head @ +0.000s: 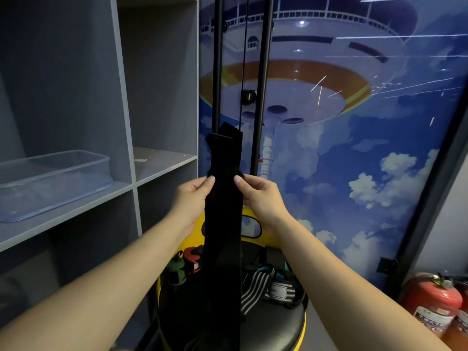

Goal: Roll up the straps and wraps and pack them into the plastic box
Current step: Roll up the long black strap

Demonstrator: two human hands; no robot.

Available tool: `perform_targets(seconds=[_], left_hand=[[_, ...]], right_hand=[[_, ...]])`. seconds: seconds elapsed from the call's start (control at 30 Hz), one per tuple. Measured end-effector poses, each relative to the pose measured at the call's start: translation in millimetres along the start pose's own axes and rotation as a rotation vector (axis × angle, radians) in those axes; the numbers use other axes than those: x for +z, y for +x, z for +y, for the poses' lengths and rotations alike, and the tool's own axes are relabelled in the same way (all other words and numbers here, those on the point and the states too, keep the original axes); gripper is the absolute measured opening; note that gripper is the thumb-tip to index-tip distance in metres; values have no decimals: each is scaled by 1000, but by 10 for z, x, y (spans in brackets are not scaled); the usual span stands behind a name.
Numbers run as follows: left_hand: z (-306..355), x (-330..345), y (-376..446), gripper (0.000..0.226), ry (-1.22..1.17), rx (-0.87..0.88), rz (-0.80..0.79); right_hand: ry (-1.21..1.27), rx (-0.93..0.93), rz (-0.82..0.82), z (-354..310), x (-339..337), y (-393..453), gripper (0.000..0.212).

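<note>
Left hand (pixel 193 196) and right hand (pixel 258 196) each pinch an edge of the black wrap (pixel 222 211) held upright (both grips grasping it); plastic box (pixel 54 182) sits on the shelf (pixel 76 211).

At centre a wrap (pixel 222 198) hangs upright, left hand (pixel 193 196) at its nine o'clock, right hand (pixel 258 196) at three. The plastic box (pixel 54 183) sits on a shelf (pixel 73 214) at nine o'clock; more wraps (pixel 263 282) lie on a stool (pixel 276 328) at six; fire extinguishers (pixel 433 302) at four.
</note>
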State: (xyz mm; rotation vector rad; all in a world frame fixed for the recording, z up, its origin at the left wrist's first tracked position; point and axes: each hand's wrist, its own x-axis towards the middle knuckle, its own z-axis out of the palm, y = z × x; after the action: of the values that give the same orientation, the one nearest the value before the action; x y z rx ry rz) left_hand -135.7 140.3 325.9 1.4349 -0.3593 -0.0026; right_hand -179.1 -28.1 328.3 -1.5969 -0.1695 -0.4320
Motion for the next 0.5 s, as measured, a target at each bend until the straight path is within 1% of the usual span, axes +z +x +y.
perform_targets(seconds=[0.13, 0.2, 0.3, 0.4, 0.5], left_hand=[[-49, 44, -7, 25, 21, -2, -9], [-82, 50, -20, 24, 111, 23, -48], [-155, -8, -50, 22, 270, 31, -108], [-209, -67, -79, 12, 354, 46, -120], [-290, -95, -110, 16, 373, 52, -114]], right_hand=[[-175, -27, 25, 131, 6, -21, 31], [-293, -54, 43, 208, -6, -50, 28], [-431, -125, 84, 230, -15, -127, 31], [-459, -124, 85, 263, -9, -156, 32], [-393, -61, 71, 334, 15, -195, 26]])
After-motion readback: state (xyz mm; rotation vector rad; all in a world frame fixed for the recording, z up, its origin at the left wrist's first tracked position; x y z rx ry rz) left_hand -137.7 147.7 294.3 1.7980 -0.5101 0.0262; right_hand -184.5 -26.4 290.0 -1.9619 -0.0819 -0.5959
